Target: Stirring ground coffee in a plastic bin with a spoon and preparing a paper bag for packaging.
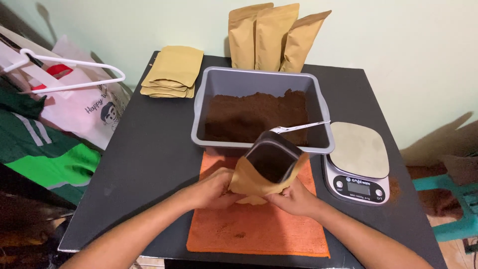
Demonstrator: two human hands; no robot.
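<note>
My left hand and my right hand both have a closed grip on the bottom of an open kraft pouch, fingers curled in tight against its lower corners from either side. I hold the pouch tilted with its mouth gaping toward me, dark inside, just above an orange cloth spread on the black tabletop.

Directly behind the pouch sits a grey rectangular tub part filled with dark brown powder. A spoon handle sticks out over the tub's near wall, right above the pouch mouth, with its bowl hidden by the pouch rim. To my right, beside the tub and touching the cloth's edge, is a small digital kitchen scale with nothing on its plate. A flat stack of unused pouches lies at the far left of the tabletop, and three upright pouches lean against the wall behind the tub.

Off the tabletop on the left are a white hanger, a printed bag and green fabric; on the right a teal stool is cut off by the frame. My fingertips are tucked under the pouch, so I cannot see how they meet, and I cannot tell whether the pouch holds any powder.
</note>
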